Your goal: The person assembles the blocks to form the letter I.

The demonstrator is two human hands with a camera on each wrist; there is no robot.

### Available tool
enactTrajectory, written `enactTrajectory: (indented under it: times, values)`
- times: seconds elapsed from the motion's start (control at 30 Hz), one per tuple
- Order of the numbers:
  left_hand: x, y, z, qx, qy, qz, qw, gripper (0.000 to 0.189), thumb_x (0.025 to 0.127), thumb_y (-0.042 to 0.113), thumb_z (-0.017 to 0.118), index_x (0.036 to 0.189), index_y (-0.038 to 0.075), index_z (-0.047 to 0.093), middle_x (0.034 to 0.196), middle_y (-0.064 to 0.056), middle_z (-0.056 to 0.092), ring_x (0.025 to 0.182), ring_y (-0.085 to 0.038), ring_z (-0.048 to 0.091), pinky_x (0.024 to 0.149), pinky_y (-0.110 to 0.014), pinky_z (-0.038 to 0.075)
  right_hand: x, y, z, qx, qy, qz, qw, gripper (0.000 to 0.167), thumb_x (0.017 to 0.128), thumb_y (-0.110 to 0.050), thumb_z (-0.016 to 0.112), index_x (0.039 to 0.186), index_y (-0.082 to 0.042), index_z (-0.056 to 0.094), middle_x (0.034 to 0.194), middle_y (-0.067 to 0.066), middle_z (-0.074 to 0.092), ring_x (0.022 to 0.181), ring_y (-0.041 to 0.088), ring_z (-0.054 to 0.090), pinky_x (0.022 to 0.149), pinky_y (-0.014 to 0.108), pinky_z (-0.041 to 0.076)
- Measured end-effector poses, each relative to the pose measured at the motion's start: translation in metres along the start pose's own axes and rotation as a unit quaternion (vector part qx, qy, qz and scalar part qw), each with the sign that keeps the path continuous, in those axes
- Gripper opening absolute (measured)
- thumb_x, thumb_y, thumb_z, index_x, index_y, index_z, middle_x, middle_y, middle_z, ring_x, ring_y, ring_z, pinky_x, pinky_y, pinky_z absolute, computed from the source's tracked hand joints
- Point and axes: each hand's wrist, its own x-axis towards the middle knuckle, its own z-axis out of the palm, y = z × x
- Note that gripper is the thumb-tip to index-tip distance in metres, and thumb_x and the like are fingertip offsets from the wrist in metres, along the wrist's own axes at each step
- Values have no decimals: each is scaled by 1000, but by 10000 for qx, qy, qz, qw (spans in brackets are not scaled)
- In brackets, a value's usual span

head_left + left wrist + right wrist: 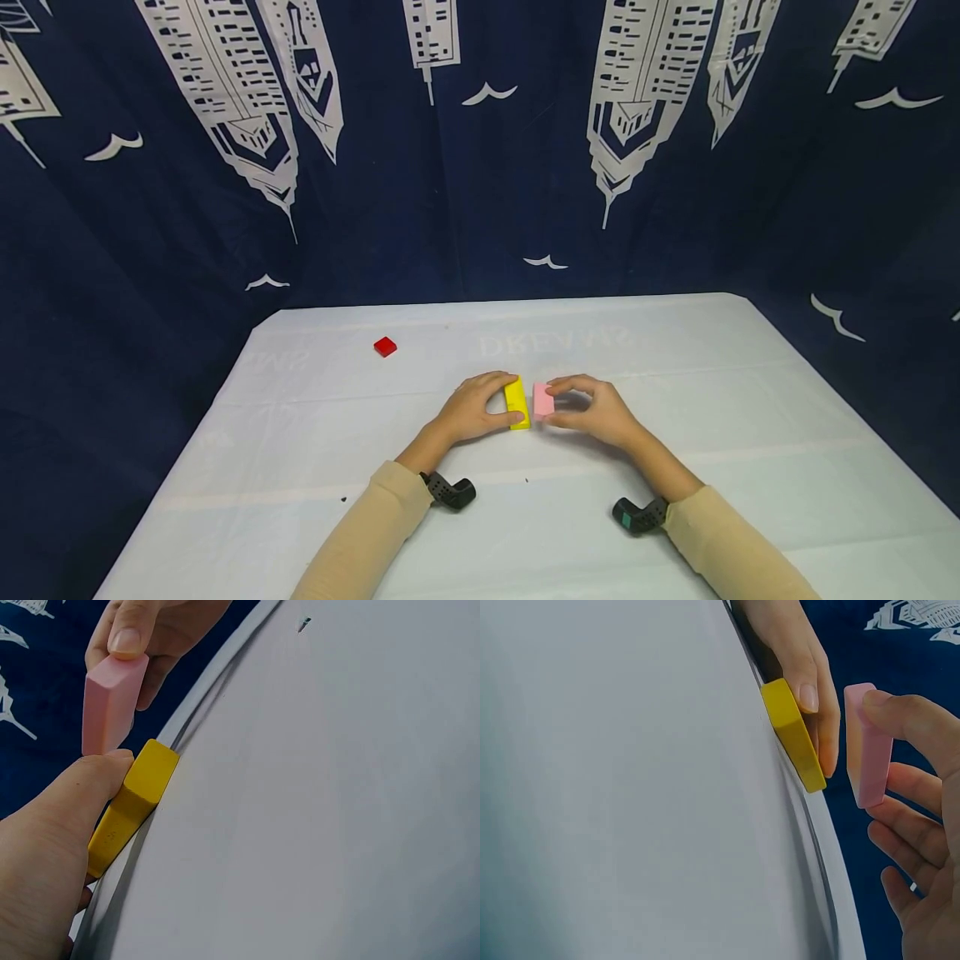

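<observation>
My left hand (465, 411) holds a yellow rectangular block (517, 406) between thumb and fingers, gripping it near its two ends. Just to the right, my right hand (611, 414) pinches a smaller pink block (542, 402) the same way. A narrow gap separates the two blocks in the head view. The right wrist view shows the thumb on one end of the pink block (871, 761) and fingertips at the other. In the left wrist view, the yellow block (139, 795) lies along the left thumb. Whether either block touches the table cannot be told.
A small red block (386, 347) lies on the white-covered table (300, 450), toward the back left. Behind the table hangs a dark blue curtain (480, 200) with white building prints. Tiny dark specks dot the cloth. Each wrist wears a black device (452, 493).
</observation>
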Motion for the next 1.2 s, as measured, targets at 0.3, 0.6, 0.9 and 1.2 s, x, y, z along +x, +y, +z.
enactTrajectory:
  times: [0.3, 0.6, 0.9, 1.2]
  values:
    - [-1, -1, 0, 5, 37, 16, 10000, 68, 88, 54, 64, 144, 19, 48, 147, -2, 47, 138, -22, 38, 114, -45, 27, -2, 4, 8, 128, -144, -104, 9998, 36, 71, -22, 88, 103, -12, 74, 115, 2, 69, 117, 28, 57, 103, 53, 40]
    - [-1, 0, -1, 18, 53, 8, 10000, 68, 88, 54, 64, 144, 19, 48, 147, -2, 47, 138, -23, 38, 114, -46, 28, -8, -1, 11, 127, -327, -317, 9989, 38, 71, -24, 88, 105, -15, 74, 114, -1, 69, 114, 25, 59, 101, 52, 42]
    - [-1, 0, -1, 28, 75, 75, 9999, 68, 88, 51, 66, 144, 17, 49, 147, -3, 47, 138, -23, 39, 114, -45, 28, -14, -5, 14, 100, -418, -444, 9981, 37, 70, -22, 89, 104, -14, 75, 113, -2, 70, 112, 22, 60, 99, 51, 44]
    - [0, -1, 0, 69, 119, 125, 9998, 66, 88, 49, 66, 144, 17, 49, 146, -3, 48, 137, -22, 40, 113, -44, 29, -21, -3, 18, 79, -701, -603, 9957, 37, 69, -17, 89, 102, -12, 75, 111, 1, 70, 108, 22, 62, 97, 37, 48]
